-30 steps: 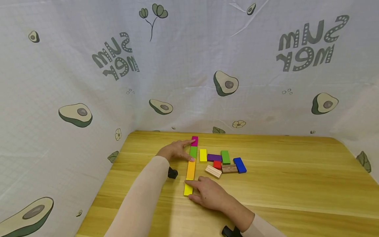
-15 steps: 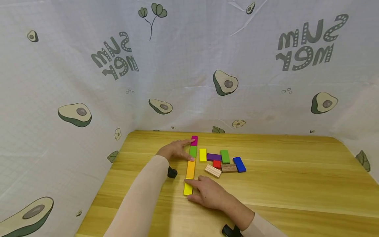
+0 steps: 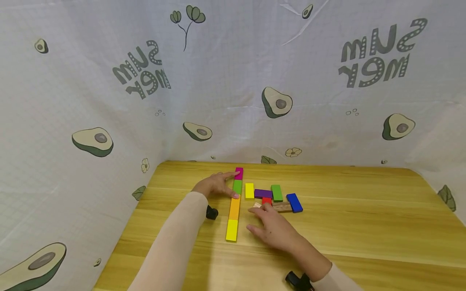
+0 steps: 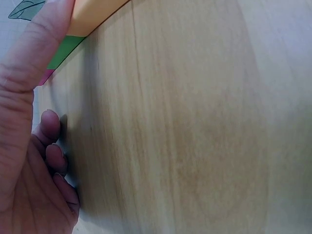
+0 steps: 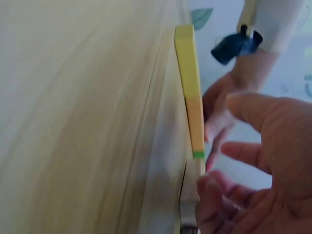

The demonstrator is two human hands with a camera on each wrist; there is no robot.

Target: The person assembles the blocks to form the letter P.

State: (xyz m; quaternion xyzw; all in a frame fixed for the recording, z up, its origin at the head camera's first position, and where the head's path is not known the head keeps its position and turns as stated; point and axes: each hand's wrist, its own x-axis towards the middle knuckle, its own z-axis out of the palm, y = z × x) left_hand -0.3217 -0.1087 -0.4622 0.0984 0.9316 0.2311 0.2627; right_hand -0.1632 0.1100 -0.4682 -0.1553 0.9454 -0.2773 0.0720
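Left hand [image 3: 217, 184], grip spread apart, touches the magenta block [image 3: 239, 169] and orange block [image 3: 234, 209], lined up on the surface [image 3: 346, 210]! Right hand [image 3: 276, 229], grip also apart, is over the light wooden block [image 3: 257, 205], just beside the red block [image 3: 267, 200].

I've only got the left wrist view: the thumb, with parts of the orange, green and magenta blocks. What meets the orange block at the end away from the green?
Observer: A yellow block, in line with the orange block.
Operator: Where's the right hand?
Observer: At the pale block, hiding most of it in the head view; I can't tell whether they touch.
Operator: And which block lies farthest right?
Observer: The blue block, just right of the brown block in the head view.
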